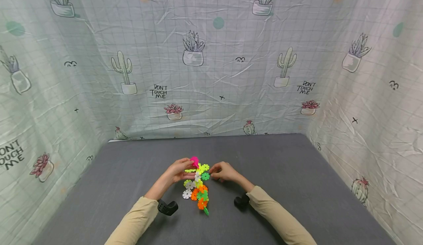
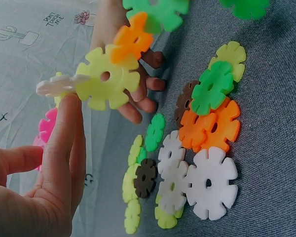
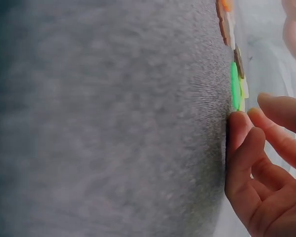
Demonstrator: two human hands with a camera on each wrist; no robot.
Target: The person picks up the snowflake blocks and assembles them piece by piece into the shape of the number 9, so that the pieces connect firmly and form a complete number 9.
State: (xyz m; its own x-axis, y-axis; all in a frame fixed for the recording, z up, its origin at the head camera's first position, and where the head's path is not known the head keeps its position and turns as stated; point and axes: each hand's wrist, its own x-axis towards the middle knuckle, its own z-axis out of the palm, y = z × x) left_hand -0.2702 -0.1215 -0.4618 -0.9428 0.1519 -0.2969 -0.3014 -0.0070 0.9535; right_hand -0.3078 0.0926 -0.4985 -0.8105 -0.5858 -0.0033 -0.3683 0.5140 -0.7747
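Observation:
My left hand (image 1: pixel 180 169) pinches a linked chain of notched plastic flower discs by its pink disc (image 1: pixel 194 160). In the left wrist view the raised chain shows a white disc (image 2: pixel 59 87), a yellow disc (image 2: pixel 121 86), an orange disc (image 2: pixel 130 43) and a green disc (image 2: pixel 158 14). Just right of the discs, my right hand (image 1: pixel 225 172) rests low at the table with fingers loosely bent. Nothing shows between its thumb and fingers. Close to its fingertips lies a flat green disc (image 3: pixel 234 86).
Loose discs lie on the dark grey table (image 1: pixel 264 157) below the chain, among them a white disc (image 2: pixel 222 197), an orange disc (image 2: pixel 229 116) and a brown disc (image 2: pixel 145 178). A cactus-print curtain (image 1: pixel 228 76) encloses the back and sides.

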